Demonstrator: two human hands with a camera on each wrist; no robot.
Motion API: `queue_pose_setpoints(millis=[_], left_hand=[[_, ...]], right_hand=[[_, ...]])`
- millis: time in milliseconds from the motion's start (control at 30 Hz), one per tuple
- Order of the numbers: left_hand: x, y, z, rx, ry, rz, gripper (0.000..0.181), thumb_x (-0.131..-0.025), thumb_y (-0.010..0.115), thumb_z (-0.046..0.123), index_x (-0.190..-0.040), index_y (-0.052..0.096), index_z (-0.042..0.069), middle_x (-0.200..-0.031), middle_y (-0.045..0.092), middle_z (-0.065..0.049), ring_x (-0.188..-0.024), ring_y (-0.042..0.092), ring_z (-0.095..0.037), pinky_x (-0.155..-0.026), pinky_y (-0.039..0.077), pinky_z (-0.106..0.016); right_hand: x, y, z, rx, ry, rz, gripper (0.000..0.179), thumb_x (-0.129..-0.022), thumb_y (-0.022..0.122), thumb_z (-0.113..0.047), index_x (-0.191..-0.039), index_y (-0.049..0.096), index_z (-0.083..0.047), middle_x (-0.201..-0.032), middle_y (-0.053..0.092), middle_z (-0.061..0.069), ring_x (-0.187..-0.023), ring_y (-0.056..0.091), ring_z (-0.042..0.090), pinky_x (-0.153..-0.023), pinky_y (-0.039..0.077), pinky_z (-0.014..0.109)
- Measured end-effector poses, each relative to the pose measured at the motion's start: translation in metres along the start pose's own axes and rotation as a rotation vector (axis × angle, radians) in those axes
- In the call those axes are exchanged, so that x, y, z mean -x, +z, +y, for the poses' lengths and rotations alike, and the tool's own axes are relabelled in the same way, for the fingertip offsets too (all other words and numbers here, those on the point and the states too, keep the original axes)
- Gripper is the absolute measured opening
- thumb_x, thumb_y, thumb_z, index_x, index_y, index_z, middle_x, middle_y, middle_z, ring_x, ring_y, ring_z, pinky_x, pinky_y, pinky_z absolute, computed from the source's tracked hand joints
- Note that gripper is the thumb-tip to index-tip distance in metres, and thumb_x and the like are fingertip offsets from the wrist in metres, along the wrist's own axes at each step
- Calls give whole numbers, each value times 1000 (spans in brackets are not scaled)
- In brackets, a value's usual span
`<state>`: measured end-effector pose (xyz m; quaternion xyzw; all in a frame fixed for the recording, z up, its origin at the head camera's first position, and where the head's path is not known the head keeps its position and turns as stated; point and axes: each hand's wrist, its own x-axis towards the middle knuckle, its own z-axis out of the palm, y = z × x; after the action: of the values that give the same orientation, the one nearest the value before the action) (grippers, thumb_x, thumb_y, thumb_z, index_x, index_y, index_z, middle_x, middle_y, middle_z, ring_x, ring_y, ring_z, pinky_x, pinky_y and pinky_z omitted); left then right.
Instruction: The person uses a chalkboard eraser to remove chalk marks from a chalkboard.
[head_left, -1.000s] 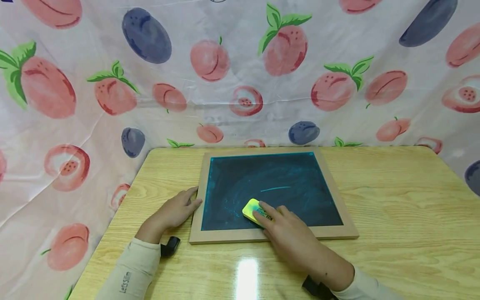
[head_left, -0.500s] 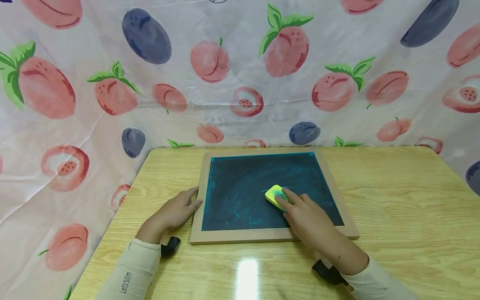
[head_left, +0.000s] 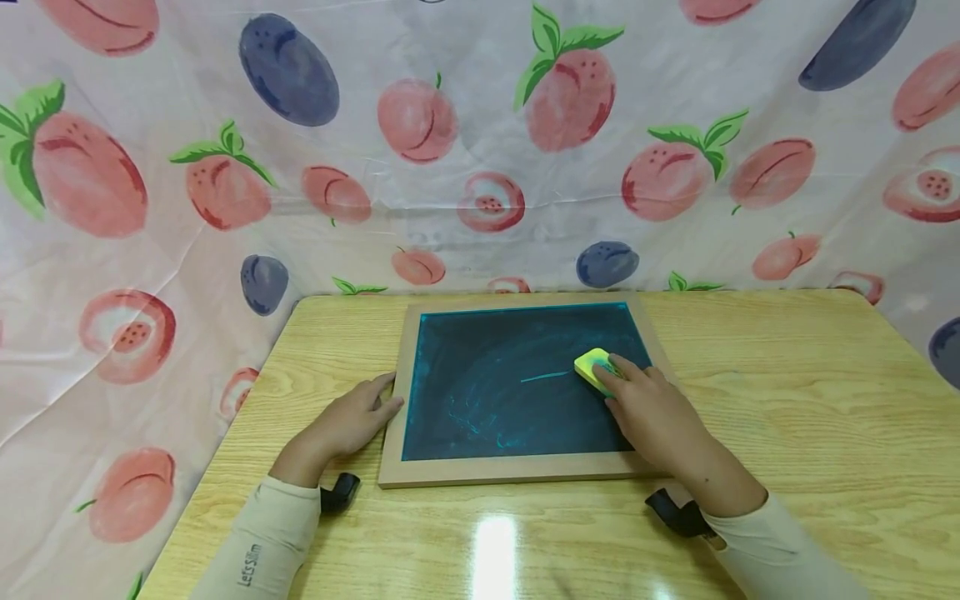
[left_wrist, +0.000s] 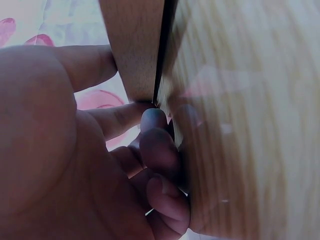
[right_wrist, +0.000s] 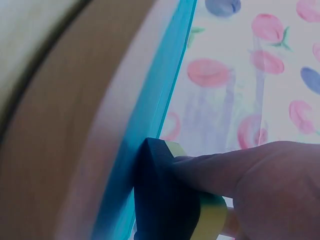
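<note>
A small blackboard [head_left: 480,350] in a pale wooden frame lies flat on the table. My right hand [head_left: 663,417] grips a yellow eraser [head_left: 592,364] with a dark underside, which lies against the right part of the board. In the right wrist view the thumb presses the side of the eraser [right_wrist: 167,195]. A thin blue chalk line [head_left: 543,377] ends at the eraser's left side, and faint chalk smears [head_left: 472,421] show at lower left. My left hand [head_left: 347,421] rests beside the frame's left edge, its fingertips touching the wooden frame [left_wrist: 137,50].
The wooden table [head_left: 810,417] extends on both sides of the board. Behind and to the left hangs a white cloth [head_left: 480,100] printed with fruit. Black wrist camera mounts [head_left: 341,493] stick out by both wrists.
My right hand has slid the eraser from the board's lower middle up and to the right, across the chalk line's right end, which now looks shorter. My left hand stays in place.
</note>
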<state>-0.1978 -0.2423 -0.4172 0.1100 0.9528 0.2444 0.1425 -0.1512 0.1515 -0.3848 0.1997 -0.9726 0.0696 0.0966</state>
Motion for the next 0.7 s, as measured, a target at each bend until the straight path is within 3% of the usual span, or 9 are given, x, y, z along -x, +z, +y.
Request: queue_pose_setpoints(millis=[133, 300, 700], left_hand=[[0, 0, 0, -5, -2, 3, 62, -96, 38, 48, -146, 27, 13, -90, 54, -2, -80, 53, -12, -77, 44, -37], [0, 1, 0, -2, -2, 7, 62, -96, 38, 48, -146, 27, 13, -92, 55, -3, -81, 54, -13, -77, 44, -37], [1, 2, 0, -3, 3, 5, 62, -96, 37, 49, -146, 26, 14, -102, 55, -5, -89, 55, -16, -81, 44, -40]], right_hand=[[-1, -1, 8, 11, 21, -10, 44, -84, 66, -11, -127, 56, -6, -130, 50, 24, -101, 56, 46, -80, 47, 54], [-1, 0, 11, 9, 34, -11, 44, -84, 66, -11, -127, 55, -7, -131, 48, 24, -96, 57, 46, -74, 50, 53], [-3, 9, 0, -43, 11, -9, 44, -87, 64, -13, -129, 53, -9, -130, 49, 21, -103, 55, 39, -85, 46, 50]])
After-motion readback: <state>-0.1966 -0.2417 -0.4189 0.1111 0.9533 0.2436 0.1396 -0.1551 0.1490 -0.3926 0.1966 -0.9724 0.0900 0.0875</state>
